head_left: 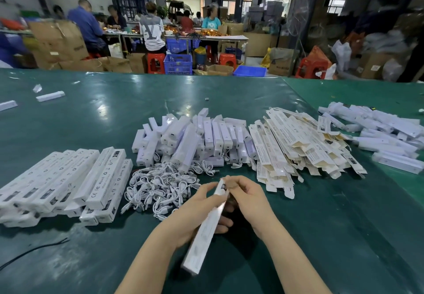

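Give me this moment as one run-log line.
left hand: grips long white box mid-length | right hand: pinches its far end | packed boxes: stacked left | white cables: piled ahead

Your green worktop point(91, 114): packed boxes point(68, 179) left, cable pile point(156, 190), white units point(190, 137) centre, flat cartons point(302, 147) right.

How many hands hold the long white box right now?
2: the left hand holds the long white box around its middle; the right hand pinches its top end.
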Available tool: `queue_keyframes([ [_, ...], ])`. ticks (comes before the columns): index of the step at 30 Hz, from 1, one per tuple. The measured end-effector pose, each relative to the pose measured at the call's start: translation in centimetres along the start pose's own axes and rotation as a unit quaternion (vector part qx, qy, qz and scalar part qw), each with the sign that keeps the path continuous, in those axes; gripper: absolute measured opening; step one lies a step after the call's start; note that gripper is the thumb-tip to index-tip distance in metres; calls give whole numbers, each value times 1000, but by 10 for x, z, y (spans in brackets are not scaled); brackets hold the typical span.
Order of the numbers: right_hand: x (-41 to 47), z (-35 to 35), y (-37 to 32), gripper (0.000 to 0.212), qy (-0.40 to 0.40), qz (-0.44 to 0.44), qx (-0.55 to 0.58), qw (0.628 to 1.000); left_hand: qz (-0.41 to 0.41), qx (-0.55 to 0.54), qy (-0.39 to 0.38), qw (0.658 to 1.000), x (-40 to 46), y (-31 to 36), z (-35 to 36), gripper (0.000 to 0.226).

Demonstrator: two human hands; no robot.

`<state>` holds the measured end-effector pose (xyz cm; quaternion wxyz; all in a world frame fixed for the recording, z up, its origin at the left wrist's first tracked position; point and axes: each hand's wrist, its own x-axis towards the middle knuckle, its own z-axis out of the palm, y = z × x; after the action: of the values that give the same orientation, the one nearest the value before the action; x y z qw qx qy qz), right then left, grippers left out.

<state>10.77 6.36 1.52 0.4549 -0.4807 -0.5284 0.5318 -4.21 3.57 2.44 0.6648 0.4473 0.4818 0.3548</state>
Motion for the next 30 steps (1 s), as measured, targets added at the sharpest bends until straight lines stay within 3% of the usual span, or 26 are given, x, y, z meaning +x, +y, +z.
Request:
queue_keyframes([
  [4, 5, 8, -3, 16, 42, 0, 18, 999, -4, 92, 12, 996, -26, 14, -22, 35],
  [9, 6, 46, -18, 25, -34, -7, 5, 999, 99, 220, 125, 962, -48, 26, -43, 42],
  [13, 6, 70, -29, 23, -91, 11, 88, 992, 157, 173, 158, 959, -57, 28, -51, 44],
  [18, 10, 83, -32, 26, -84, 27, 99, 991, 161, 127, 180, 962, -54, 26, -54, 40],
  [22, 15, 84, -30, 27, -71, 19, 98, 992, 97, 14, 172, 980, -54, 32, -54, 20],
  [26, 16, 84, -27, 29, -102, 41, 150, 983, 6, -187, 88, 978, -55, 40, -55, 39],
  [30, 14, 80, -29, 52, -174, 51, 213, 960, -15, -204, 49, 978, -53, 36, -56, 47],
])
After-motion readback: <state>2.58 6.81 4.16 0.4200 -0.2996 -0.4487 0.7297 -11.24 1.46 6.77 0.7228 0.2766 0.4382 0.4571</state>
